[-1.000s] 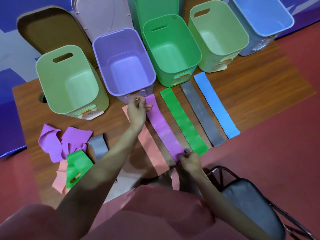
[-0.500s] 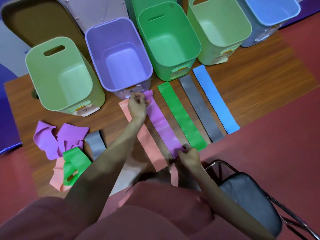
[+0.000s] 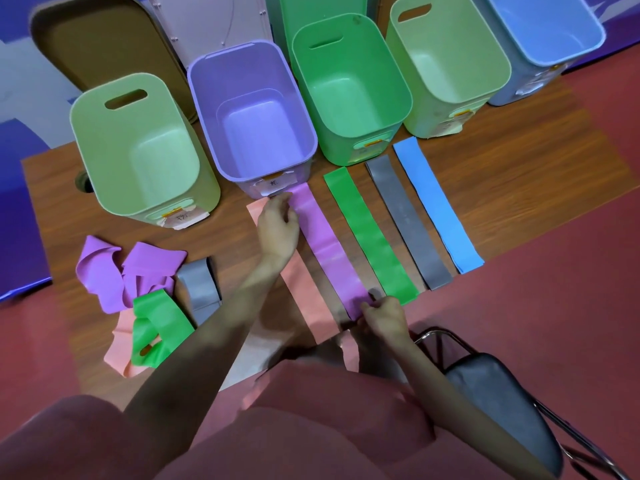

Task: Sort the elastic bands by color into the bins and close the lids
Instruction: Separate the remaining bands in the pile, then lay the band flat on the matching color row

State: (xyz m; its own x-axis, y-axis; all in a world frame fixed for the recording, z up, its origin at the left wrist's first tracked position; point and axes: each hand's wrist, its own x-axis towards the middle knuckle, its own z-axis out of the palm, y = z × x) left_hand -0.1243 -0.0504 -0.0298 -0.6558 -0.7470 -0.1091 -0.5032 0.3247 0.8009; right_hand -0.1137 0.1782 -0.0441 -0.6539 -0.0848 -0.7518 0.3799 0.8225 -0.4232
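Observation:
A purple band lies stretched flat on the wooden table. My left hand pinches its far end by the purple bin. My right hand pinches its near end at the table's front edge. Beside it lie flat a pink band, a green band, a grey band and a blue band. Behind stand open bins: light green, green, a second light green bin and blue.
A loose heap of purple, green, grey and pink bands lies at the table's left front. Lids, brown, pale pink and green, lean behind the bins. A black chair stands at my right.
Both hands keep hold of the purple band's ends; it now lies flatter and straighter next to the pink band. The view shifted slightly.

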